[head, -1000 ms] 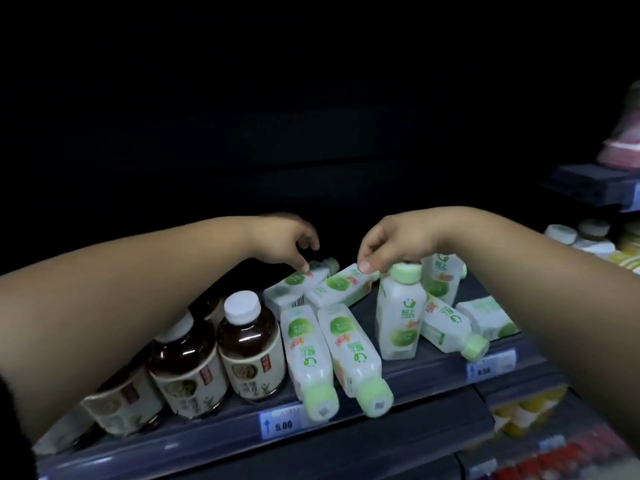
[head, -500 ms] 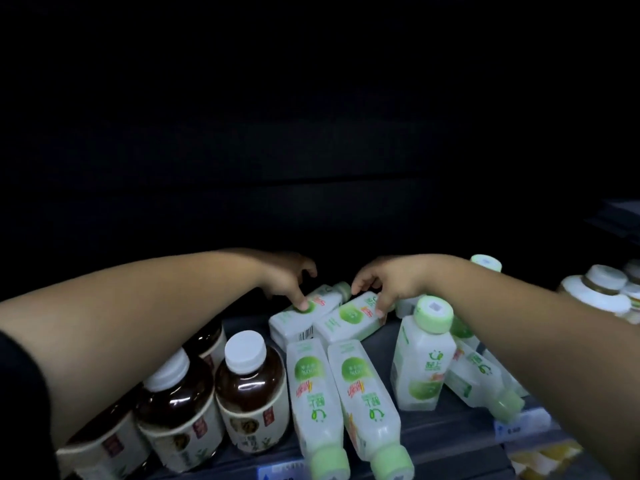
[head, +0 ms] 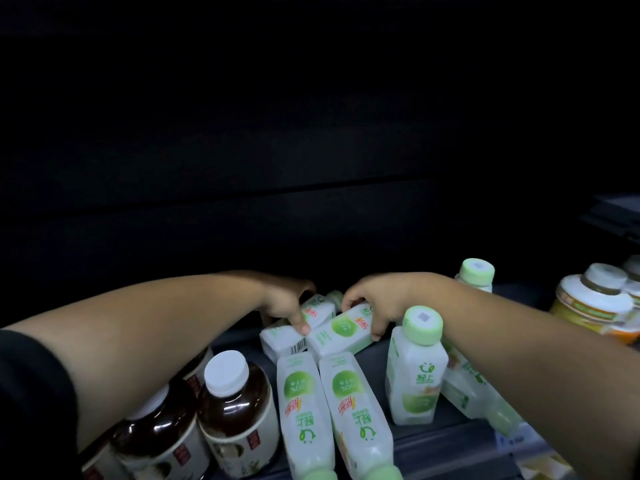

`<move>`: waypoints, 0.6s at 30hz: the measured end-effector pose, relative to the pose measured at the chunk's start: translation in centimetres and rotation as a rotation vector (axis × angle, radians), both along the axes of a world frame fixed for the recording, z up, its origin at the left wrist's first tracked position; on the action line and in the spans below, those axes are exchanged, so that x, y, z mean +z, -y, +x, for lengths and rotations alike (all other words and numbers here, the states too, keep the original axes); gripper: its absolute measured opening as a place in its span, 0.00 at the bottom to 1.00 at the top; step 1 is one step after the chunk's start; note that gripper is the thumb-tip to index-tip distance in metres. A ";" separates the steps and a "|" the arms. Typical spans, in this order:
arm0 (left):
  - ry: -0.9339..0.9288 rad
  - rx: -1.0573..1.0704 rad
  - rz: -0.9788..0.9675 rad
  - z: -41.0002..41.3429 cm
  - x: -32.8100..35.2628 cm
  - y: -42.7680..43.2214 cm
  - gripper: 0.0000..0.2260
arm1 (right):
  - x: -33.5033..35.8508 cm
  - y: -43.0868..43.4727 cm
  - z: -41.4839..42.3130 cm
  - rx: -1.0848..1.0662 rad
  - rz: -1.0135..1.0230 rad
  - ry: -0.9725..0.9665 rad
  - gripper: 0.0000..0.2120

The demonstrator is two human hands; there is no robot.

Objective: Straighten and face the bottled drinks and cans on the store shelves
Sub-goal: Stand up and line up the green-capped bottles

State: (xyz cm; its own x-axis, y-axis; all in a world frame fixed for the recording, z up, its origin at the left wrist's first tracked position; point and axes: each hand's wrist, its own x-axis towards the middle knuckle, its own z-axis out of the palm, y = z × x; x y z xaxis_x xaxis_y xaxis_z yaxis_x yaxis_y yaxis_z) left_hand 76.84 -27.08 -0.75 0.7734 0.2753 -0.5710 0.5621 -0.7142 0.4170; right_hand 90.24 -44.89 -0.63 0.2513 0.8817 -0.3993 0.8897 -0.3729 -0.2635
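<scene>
Head view: on the dark shelf, both hands reach to the back of a cluster of white bottles with green labels. The left hand curls over a barcode bottle and grips it, thumb on its near side. That bottle lies on its side, its long axis running from front left to back right and its neck toward the back right.

The right hand grips a second bottle lying just beside the first and parallel to it. Its fingers are over the top and its thumb is on the near edge. The label with the green circle faces up, and the cap end is hidden under the hand.

In front of this pair lie 2 front bottles, side by side. Their long axes run front to back, their green caps point toward the shelf's front edge, and their bases sit close to the held pair.

To the right stands an upright bottle with its cap up, touching the right forearm. Under that forearm another bottle lies slanted, partly hidden. 1 more capped bottle stands behind the arm.

At the left, brown tea bottles with white caps stand upright under the left forearm. At the far right are yellow-labelled bottles with white lids.
</scene>
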 end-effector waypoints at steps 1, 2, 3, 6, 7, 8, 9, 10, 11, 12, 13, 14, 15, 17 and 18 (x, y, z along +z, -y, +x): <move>-0.009 0.016 -0.024 0.0 -0.1 0.0 0.40 | 0.0 0.1 0.0 -0.004 0.006 -0.004 0.26; -0.016 0.029 -0.049 0.1 -0.4 -0.1 0.40 | 0.1 0.1 0.0 -0.007 0.015 -0.010 0.26; -0.023 0.044 -0.071 0.1 -0.5 -0.1 0.39 | 0.3 0.2 0.1 -0.010 0.026 -0.012 0.26; -0.027 0.088 -0.117 0.3 -1.0 -0.2 0.39 | 0.9 0.1 0.2 -0.005 0.049 -0.006 0.25; -0.039 0.101 -0.126 0.3 -1.0 -0.2 0.38 | 1.3 0.1 0.1 -0.004 0.054 -0.001 0.26; -0.060 0.110 -0.132 0.3 -1.1 -0.1 0.33 | 1.5 0.0 0.1 -0.001 0.062 0.006 0.26; -0.089 0.107 -0.125 0.2 -1.1 -0.1 0.26 | 1.8 -0.2 0.1 0.005 0.073 0.016 0.26; -0.123 0.100 -0.105 0.2 -1.2 -0.1 0.19 | 2.1 -0.3 0.0 0.014 0.086 0.023 0.27; -0.149 0.095 -0.085 0.1 -1.3 -0.1 0.15 | 2.3 -0.4 -0.1 0.018 0.096 0.025 0.27; -0.160 0.091 -0.072 0.1 -1.3 -0.2 0.17 | 2.7 -0.5 -0.2 0.016 0.106 0.020 0.28; -0.165 0.084 -0.071 0.0 -1.2 -0.3 0.20 | 3.1 -0.5 -0.3 0.012 0.113 0.015 0.28; -0.162 0.085 -0.076 0.0 -1.0 -0.5 0.23 | 3.6 -0.4 -0.3 0.013 0.120 0.012 0.28; -0.153 0.088 -0.082 -0.1 -0.7 -0.6 0.23 | 4.2 -0.4 -0.3 0.014 0.136 0.010 0.28; -0.091 0.121 -0.073 -0.4 0.3 -0.6 0.20 | 5.6 -0.3 -0.2 -0.008 0.199 -0.006 0.27; -0.031 0.143 -0.075 -0.6 0.8 -0.5 0.21 | 6.1 -0.3 -0.2 -0.016 0.233 -0.014 0.26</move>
State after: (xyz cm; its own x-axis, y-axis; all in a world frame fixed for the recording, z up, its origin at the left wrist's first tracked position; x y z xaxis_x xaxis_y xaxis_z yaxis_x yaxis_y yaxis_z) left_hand 76.20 -26.60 0.01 0.7111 0.3373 -0.6169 0.6692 -0.5938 0.4468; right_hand 90.01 -44.54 5.52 0.2622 0.9463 -0.1892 0.8795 -0.3150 -0.3567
